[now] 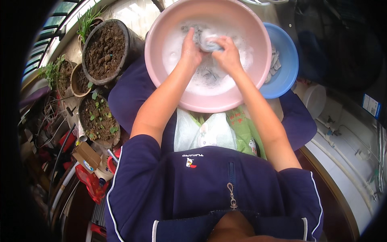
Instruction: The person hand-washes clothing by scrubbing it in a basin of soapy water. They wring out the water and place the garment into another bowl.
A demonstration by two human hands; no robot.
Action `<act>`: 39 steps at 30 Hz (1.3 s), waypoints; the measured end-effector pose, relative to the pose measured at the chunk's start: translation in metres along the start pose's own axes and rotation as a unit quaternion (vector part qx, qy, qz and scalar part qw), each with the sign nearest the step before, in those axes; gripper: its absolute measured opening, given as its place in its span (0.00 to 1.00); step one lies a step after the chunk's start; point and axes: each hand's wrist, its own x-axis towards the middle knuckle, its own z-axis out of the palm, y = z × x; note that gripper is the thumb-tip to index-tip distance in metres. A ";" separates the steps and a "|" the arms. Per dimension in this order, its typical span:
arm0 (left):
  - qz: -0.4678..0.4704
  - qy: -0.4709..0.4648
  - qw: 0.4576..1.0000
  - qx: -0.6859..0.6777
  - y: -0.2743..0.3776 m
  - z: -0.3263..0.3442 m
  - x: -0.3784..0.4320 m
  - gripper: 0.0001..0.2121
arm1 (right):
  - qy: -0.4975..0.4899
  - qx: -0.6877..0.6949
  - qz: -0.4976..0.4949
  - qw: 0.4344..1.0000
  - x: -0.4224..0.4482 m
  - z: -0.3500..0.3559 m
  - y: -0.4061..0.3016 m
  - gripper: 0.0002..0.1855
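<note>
A large pink plastic basin (208, 104) stands before me, with sudsy water (173, 56) inside. Over the suds both hands are on a wet, foam-covered cloth (208, 42), slightly blurred. My right hand (228, 54) pinches its right side between bent fingers and thumb. On the other side my left hand (191, 50) holds the cloth with the thumb raised; its other fingers are mostly hidden. Greyish fabric (208, 74) shows through the foam nearer to me, partly under water.
A blue basin (285, 81) with grey cloth (274, 65) sits right of the pink one, partly behind it. At left are a big soil-filled pot (104, 51) and several plant pots. Clutter with a cardboard box (86, 155) lies lower left. Pipes (341, 160) run along the right.
</note>
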 end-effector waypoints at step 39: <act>0.019 0.049 0.998 0.043 0.004 -0.001 0.004 0.31 | 0.030 0.066 -0.010 0.997 0.012 0.006 0.011 0.25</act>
